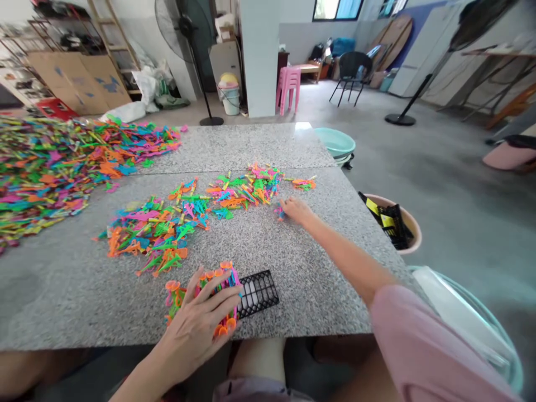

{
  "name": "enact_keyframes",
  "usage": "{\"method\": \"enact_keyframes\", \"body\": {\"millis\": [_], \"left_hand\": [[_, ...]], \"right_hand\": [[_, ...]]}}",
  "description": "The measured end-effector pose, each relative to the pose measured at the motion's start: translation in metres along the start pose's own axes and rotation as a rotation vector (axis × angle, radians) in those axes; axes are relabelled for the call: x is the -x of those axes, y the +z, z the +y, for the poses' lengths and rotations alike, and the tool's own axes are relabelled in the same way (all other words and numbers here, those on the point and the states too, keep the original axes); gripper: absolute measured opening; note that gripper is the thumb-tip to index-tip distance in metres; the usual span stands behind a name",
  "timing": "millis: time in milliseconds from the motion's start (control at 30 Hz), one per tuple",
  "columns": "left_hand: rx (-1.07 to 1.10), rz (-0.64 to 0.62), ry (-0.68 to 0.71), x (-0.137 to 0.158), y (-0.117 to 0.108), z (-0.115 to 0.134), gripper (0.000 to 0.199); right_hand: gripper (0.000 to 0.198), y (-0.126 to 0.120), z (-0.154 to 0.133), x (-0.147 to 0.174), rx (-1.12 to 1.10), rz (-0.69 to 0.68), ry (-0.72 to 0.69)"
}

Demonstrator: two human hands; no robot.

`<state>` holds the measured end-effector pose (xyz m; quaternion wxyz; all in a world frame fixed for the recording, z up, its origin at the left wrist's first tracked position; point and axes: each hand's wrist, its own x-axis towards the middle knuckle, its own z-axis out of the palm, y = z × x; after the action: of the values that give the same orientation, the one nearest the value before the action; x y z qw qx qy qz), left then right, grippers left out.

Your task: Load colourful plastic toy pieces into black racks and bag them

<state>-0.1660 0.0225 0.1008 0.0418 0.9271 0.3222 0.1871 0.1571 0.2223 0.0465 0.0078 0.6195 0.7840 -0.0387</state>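
My left hand (205,312) lies with its fingers stretched out over a row of colourful plastic pieces (224,273) with orange round ends. These pieces cover part of a black lattice tray (259,293), whose right end shows bare near the table's front edge. My right hand (296,210) reaches forward with bent fingers closed at a small pink and blue plastic piece (279,212); the fingertips are partly hidden. Just beyond and left of it is a loose heap of bright plastic pieces (247,187). Another such heap (151,229) lies beyond my left hand.
A large pile of mixed plastic pieces (50,173) covers the far left of the speckled stone table (318,268). Beside the table's right edge stand a basin with black trays (391,223) and a turquoise basin (335,141). A standing fan (186,28) is behind.
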Motion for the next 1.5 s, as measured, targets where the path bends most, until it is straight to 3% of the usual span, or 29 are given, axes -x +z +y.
{"method": "enact_keyframes", "body": {"millis": [67,167,267,367,500,667,833,1000,1267,1400,1500], "left_hand": [[-0.014,-0.042,0.017,-0.001,-0.003,0.001,0.024],[0.007,-0.104,-0.008,0.000,-0.005,0.001,0.025],[0.027,-0.133,-0.031,0.001,-0.006,0.000,0.030],[0.018,-0.167,-0.022,0.002,-0.007,0.000,0.039],[-0.002,-0.202,-0.017,0.004,-0.007,0.000,0.045],[0.021,-0.161,-0.039,0.004,-0.007,0.002,0.047],[0.047,-0.136,-0.043,0.003,-0.007,0.004,0.047],[0.035,-0.135,-0.020,0.004,-0.004,0.002,0.050],[0.026,0.039,0.000,0.002,0.006,0.000,0.030],[-0.043,0.018,0.046,0.003,0.008,-0.003,0.028],[-0.071,0.055,0.068,0.004,0.008,-0.007,0.028]], "right_hand": [[0.041,0.007,-0.007,0.019,-0.114,0.055,0.064],[0.022,0.023,-0.041,0.072,-0.531,0.110,0.233],[0.015,0.041,-0.094,0.137,-1.077,-0.056,0.204],[0.023,0.055,-0.147,0.183,-1.339,-0.070,0.243],[0.029,0.054,-0.187,0.194,-1.085,0.061,0.292],[0.038,0.046,-0.198,0.195,-0.829,0.177,0.171],[0.023,0.048,-0.206,0.203,-0.731,0.079,0.208],[0.042,0.037,-0.207,0.197,-0.663,0.016,0.105],[0.040,0.027,-0.209,0.195,-0.576,-0.185,-0.032],[0.040,0.024,-0.185,0.182,-0.649,-0.218,-0.186],[0.044,0.018,-0.121,0.141,-0.724,-0.174,-0.256]]}}
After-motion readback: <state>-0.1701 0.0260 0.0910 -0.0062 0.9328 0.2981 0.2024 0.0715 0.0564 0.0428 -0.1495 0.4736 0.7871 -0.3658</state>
